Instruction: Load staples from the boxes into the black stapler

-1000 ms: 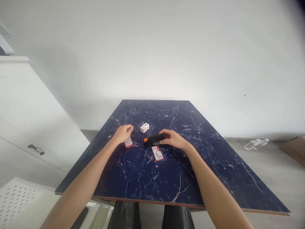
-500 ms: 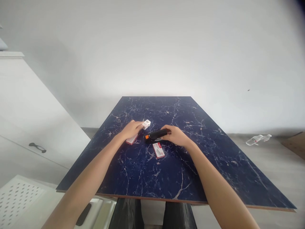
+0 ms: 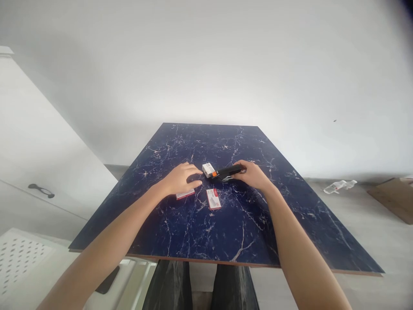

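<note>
My right hand (image 3: pixel 253 174) is closed round the back end of a black stapler with an orange tip (image 3: pixel 226 172), which lies on the dark blue marbled table (image 3: pixel 200 232). My left hand (image 3: pixel 180 180) rests on the table with its fingers stretched toward a small white box (image 3: pixel 207 168) that touches the stapler's tip. A flat red and white box (image 3: pixel 185 194) pokes out from under my left hand. Another red and white box (image 3: pixel 213 199) lies just in front of the stapler.
A white cabinet (image 3: pixel 38 172) with a dark handle stands to the left. A perforated white surface (image 3: pixel 19 262) is at the lower left. On the floor to the right lie a clear plastic bottle (image 3: pixel 337 186) and a piece of cardboard (image 3: pixel 392 198).
My left hand moved right from the red and white box toward the small white box. The white box and stapler shifted to the right. The camera tilted slightly.
</note>
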`<act>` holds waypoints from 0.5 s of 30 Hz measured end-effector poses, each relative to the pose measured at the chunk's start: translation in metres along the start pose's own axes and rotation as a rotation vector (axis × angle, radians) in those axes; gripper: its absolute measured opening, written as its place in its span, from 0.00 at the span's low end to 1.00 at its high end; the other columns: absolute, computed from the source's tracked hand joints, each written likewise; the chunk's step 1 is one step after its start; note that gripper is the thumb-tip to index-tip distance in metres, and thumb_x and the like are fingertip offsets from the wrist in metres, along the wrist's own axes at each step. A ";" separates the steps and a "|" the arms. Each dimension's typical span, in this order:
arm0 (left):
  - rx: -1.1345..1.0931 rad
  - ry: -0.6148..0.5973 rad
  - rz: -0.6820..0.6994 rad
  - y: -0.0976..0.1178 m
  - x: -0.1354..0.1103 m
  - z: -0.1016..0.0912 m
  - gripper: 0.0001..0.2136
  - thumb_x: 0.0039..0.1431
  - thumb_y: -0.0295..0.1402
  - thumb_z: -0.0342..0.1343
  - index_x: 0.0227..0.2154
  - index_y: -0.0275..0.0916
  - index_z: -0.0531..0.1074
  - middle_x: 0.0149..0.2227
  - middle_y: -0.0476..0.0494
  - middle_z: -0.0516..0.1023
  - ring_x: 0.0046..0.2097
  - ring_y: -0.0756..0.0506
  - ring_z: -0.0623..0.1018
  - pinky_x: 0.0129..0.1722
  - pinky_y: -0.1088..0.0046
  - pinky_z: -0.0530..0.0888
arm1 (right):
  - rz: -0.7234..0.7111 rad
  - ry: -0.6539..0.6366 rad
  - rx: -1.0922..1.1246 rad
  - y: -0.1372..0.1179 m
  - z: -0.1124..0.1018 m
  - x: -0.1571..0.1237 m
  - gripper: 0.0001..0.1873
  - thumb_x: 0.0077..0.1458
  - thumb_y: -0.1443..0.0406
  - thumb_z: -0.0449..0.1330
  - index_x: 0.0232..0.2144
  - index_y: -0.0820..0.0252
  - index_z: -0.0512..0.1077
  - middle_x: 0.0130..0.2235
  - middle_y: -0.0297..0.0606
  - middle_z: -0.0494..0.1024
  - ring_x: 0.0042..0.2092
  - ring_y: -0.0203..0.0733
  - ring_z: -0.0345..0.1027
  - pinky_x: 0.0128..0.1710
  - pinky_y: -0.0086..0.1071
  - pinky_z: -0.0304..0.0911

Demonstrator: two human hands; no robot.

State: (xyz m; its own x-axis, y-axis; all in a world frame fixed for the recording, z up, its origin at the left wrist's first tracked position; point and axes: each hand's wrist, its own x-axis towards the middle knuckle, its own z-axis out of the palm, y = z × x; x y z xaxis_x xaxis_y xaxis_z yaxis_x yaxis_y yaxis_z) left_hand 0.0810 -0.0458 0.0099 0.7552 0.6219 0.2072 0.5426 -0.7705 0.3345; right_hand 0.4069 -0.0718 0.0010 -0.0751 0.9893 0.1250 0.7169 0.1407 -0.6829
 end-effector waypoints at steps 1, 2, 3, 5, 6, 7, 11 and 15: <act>0.005 0.001 0.047 0.006 0.001 0.001 0.23 0.66 0.51 0.50 0.56 0.43 0.74 0.55 0.39 0.77 0.55 0.36 0.75 0.58 0.52 0.66 | -0.011 -0.010 0.023 -0.002 0.002 0.000 0.14 0.48 0.59 0.65 0.39 0.55 0.74 0.38 0.36 0.80 0.38 0.46 0.72 0.39 0.37 0.63; 0.004 -0.009 0.096 0.014 0.002 0.004 0.24 0.64 0.52 0.52 0.55 0.43 0.74 0.54 0.38 0.77 0.53 0.36 0.75 0.56 0.53 0.67 | -0.022 -0.033 0.045 -0.004 0.004 0.000 0.15 0.48 0.58 0.65 0.39 0.55 0.74 0.37 0.36 0.80 0.38 0.45 0.72 0.39 0.37 0.63; 0.005 -0.022 0.144 0.021 0.003 0.008 0.26 0.62 0.53 0.54 0.55 0.42 0.73 0.53 0.38 0.77 0.52 0.36 0.75 0.55 0.53 0.68 | -0.034 -0.064 0.064 -0.007 0.006 -0.001 0.15 0.48 0.58 0.66 0.39 0.56 0.74 0.37 0.36 0.79 0.38 0.45 0.71 0.39 0.37 0.63; 0.014 -0.049 0.247 0.035 0.004 0.018 0.30 0.57 0.55 0.59 0.56 0.41 0.73 0.51 0.37 0.77 0.51 0.35 0.76 0.53 0.54 0.69 | -0.052 -0.113 0.082 -0.013 0.010 -0.002 0.17 0.47 0.57 0.67 0.39 0.56 0.74 0.37 0.36 0.79 0.37 0.44 0.71 0.38 0.37 0.63; 0.019 -0.058 0.293 0.040 0.004 0.023 0.30 0.56 0.55 0.60 0.55 0.41 0.74 0.50 0.36 0.77 0.50 0.35 0.76 0.53 0.54 0.69 | -0.057 -0.124 0.083 -0.016 0.012 -0.003 0.17 0.48 0.56 0.67 0.40 0.56 0.74 0.37 0.36 0.79 0.36 0.44 0.71 0.37 0.36 0.63; 0.022 -0.064 0.329 0.043 0.004 0.027 0.29 0.56 0.53 0.61 0.54 0.40 0.74 0.49 0.36 0.77 0.49 0.36 0.77 0.53 0.55 0.69 | -0.062 -0.128 0.082 -0.019 0.014 -0.003 0.17 0.49 0.55 0.66 0.40 0.56 0.74 0.37 0.36 0.79 0.36 0.44 0.71 0.36 0.36 0.63; 0.018 -0.052 0.368 0.042 0.001 0.031 0.18 0.61 0.44 0.59 0.49 0.40 0.77 0.51 0.37 0.77 0.50 0.37 0.77 0.53 0.57 0.71 | -0.091 -0.174 0.117 -0.020 0.012 -0.003 0.20 0.49 0.59 0.66 0.46 0.54 0.73 0.39 0.38 0.79 0.36 0.43 0.71 0.35 0.36 0.65; 0.036 -0.072 0.321 0.039 -0.001 0.028 0.17 0.61 0.42 0.59 0.50 0.41 0.77 0.59 0.37 0.73 0.58 0.34 0.72 0.56 0.53 0.71 | -0.141 0.019 0.218 -0.012 0.003 -0.001 0.22 0.47 0.69 0.59 0.47 0.56 0.73 0.43 0.40 0.77 0.42 0.45 0.71 0.40 0.37 0.66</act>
State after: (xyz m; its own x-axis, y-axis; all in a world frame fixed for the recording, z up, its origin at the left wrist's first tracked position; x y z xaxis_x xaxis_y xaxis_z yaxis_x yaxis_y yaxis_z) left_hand 0.1117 -0.0804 -0.0034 0.9130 0.3363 0.2308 0.2846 -0.9306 0.2302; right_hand 0.3962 -0.0742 0.0074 -0.1493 0.9588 0.2417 0.5334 0.2839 -0.7968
